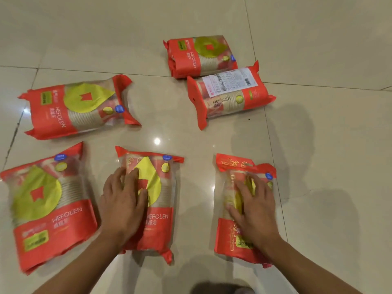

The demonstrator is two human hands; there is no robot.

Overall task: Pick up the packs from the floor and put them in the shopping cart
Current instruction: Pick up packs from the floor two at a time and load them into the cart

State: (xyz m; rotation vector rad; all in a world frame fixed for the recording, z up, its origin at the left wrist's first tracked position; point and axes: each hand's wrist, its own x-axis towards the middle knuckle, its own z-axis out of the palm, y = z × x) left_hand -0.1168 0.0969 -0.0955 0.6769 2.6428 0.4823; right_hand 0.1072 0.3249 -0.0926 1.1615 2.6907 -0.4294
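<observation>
Glossy plastic packs on tiled floor (318, 39): left hand (122, 200) flat, fingers spread, on middle pack (158, 209), right hand (253, 206) likewise on right pack (229, 234); neither gripped, film may slip on lifting; cart unseen.

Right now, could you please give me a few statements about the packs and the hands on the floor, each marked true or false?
1. Six packs lie on the tiled floor. True.
2. The left hand rests on the near middle pack. True.
3. The right hand is lifting a pack clear of the floor. False: it lies flat on the near right pack, which is still on the floor.
4. The pack with the white label lies at the far right, next to the farthest pack. True.
5. A shopping cart stands beside the packs. False: no cart is in view.
</observation>
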